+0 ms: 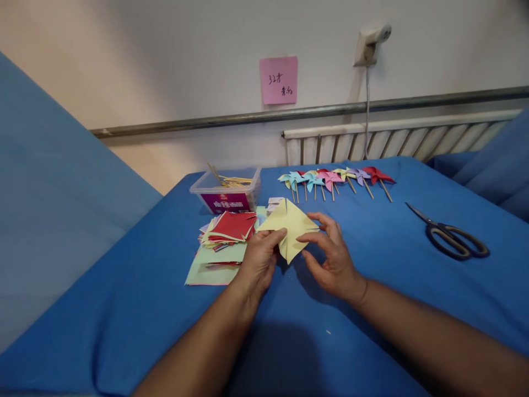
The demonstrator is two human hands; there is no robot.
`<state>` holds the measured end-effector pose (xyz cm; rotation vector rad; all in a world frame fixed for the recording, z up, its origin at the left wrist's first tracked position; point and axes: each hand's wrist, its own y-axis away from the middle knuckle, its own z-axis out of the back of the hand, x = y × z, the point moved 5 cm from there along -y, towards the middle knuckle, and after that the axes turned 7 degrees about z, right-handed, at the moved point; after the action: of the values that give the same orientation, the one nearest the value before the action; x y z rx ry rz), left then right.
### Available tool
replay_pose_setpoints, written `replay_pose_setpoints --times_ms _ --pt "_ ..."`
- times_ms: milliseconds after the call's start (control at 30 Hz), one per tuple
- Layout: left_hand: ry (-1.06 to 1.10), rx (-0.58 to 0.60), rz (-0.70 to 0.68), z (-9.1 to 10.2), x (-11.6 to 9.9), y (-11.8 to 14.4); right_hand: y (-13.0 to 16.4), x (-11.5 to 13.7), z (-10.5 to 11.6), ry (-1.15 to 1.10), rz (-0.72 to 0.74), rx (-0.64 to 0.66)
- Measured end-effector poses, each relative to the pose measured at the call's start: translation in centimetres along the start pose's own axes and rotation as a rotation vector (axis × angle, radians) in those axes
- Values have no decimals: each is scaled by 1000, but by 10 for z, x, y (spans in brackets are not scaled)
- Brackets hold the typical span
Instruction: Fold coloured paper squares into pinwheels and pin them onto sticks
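Observation:
A yellow square of paper point(294, 225), slit inward from its corners, is held up above the blue cloth with one corner pointing toward me. My left hand point(261, 255) pinches it near its left side, thumb on top. At the paper's right side is my right hand point(330, 255), its fingers apart and curved around the edge; the fingertips are at or very near the paper. Just left of my left hand lies a pile of cut paper squares point(233, 226), red on top, resting on larger pale green sheets point(202, 270).
A clear plastic box point(256, 184) of thin wooden sticks point(235, 181) stands at the back left. Several finished paper pinwheels point(329, 177) lie along the back. Scissors point(450, 236) rest on the right. A small white box point(275, 204) sits behind the paper.

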<state>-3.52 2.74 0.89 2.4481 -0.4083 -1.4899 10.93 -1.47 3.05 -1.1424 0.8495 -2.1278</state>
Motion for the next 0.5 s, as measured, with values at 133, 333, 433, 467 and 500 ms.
replay_pose_setpoints --times_ms 133,333,433,467,500 --pt "-38 -18 -24 0 0 0 -1 1 -2 15 49 25" --pt "-92 16 -30 -4 1 2 -2 -2 1 -35 -26 -44" --pt "-141 10 -46 -2 5 0 -2 -12 0 -90 -147 -74" --pt "-157 5 -55 0 6 -1 -1 -15 0 -102 -180 -83" --pt "-172 2 -63 1 7 -3 -1 -18 0 -108 -202 -92"
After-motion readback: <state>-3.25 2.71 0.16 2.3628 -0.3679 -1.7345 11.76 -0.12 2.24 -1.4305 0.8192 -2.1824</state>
